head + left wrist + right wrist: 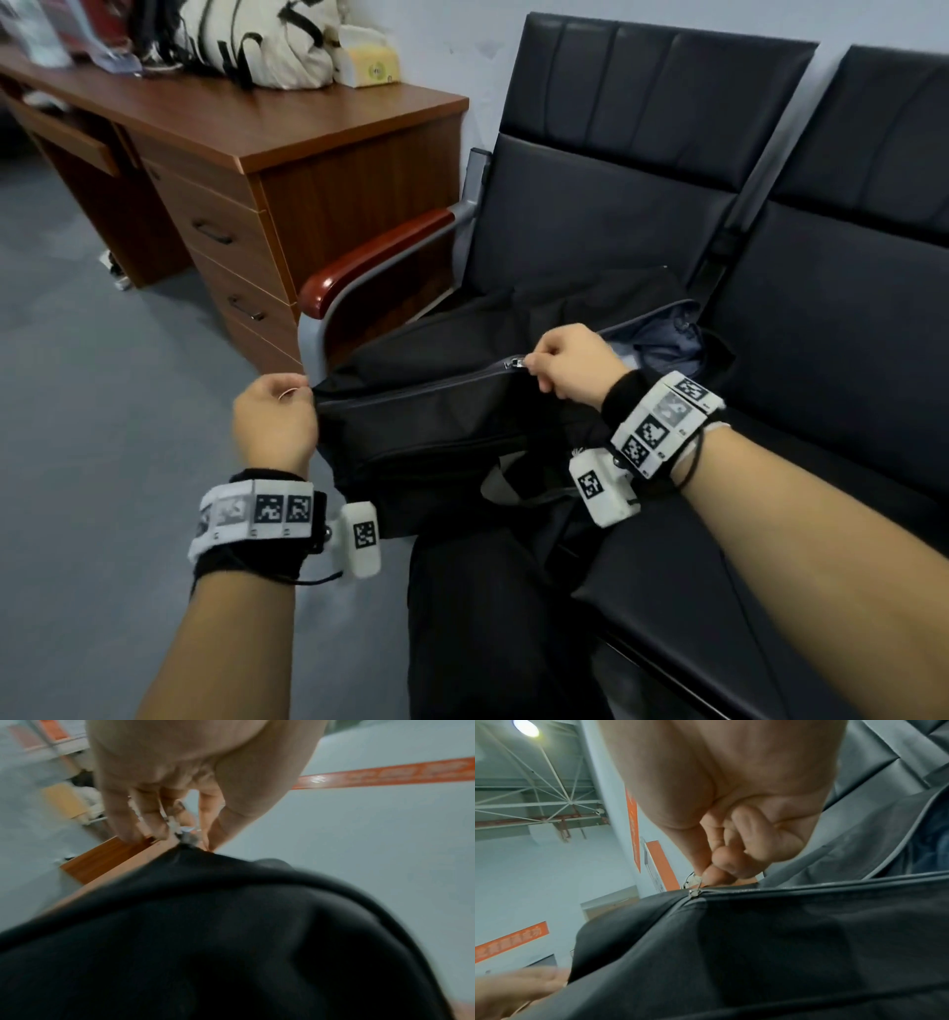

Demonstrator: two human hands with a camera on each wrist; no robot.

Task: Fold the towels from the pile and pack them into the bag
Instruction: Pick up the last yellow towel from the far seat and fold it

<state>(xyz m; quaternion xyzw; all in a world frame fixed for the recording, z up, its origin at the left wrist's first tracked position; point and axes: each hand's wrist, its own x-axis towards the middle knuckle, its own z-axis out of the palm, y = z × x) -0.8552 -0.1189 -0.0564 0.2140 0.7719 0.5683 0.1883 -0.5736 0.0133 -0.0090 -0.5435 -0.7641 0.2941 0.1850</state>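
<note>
A black fabric bag [436,411] lies on the left seat of a black bench. My left hand [274,411] pinches the bag's left end [185,850] and holds it taut. My right hand [565,367] pinches the zipper pull [513,364] about midway along the bag's top; the wrist view shows the slider [694,892] under thumb and forefinger. Left of the slider the zipper looks shut; right of it the bag gapes, showing a blue-grey towel [662,342] inside. No towel pile is in view.
The bench's red-padded armrest [369,262] stands just behind the bag. A wooden desk [246,133] with drawers is to the left, carrying a white-and-black bag [262,41] and a tissue box [367,61]. A second black seat [847,308] is on the right. Grey floor lies to the left.
</note>
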